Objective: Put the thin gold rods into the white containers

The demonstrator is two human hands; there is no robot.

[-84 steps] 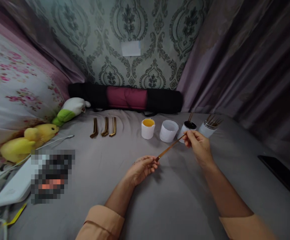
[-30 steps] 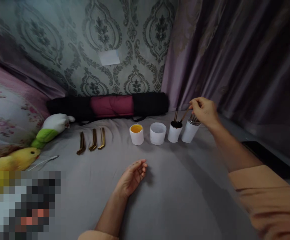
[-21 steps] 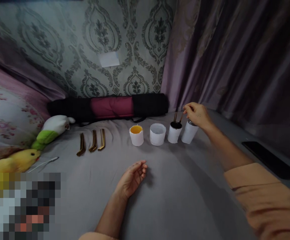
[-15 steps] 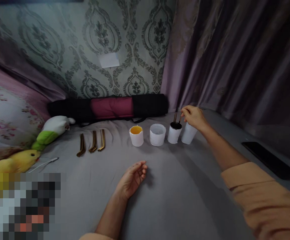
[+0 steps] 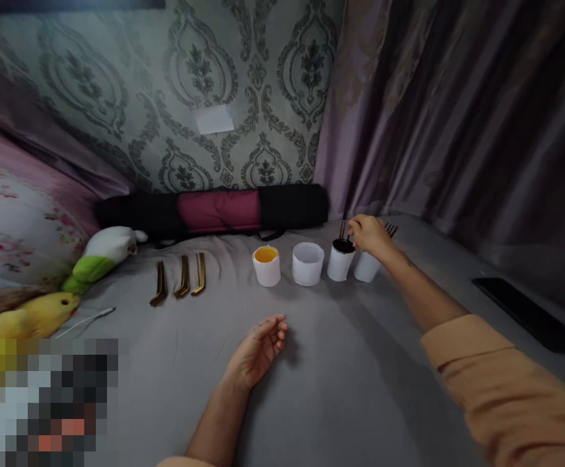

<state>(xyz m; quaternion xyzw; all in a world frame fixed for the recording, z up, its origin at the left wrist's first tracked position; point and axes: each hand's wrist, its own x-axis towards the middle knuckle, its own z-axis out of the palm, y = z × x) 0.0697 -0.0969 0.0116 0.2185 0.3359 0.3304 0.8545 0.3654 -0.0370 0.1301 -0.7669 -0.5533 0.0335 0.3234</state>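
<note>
My right hand [image 5: 368,235] is closed in a pinch over a white cup with a dark inside [image 5: 339,266]. Its fingertips hold a thin brown straw-like stick [image 5: 349,236], whose lower end drops into that cup. More thin sticks [image 5: 342,228] stand up from the same cup. Partly behind my right hand is another white cup [image 5: 366,267], with several brown sticks [image 5: 391,229] rising from it. Resting on the grey sheet, my left hand [image 5: 261,349] is palm up, loosely curled and holding nothing.
A white cup with a yellow inside [image 5: 267,272] and a wider white cup [image 5: 308,269] stand in the row. Bundles of bent golden-brown sticks [image 5: 181,279] lie left. Behind is a black and maroon roll [image 5: 218,211]; plush toys [image 5: 34,314] sit left, a black phone [image 5: 525,311] right.
My right hand has shifted slightly left and down with the stick, lowering it into the dark cup. Sticks in the rightmost cup now show past the hand. My left hand stays put.
</note>
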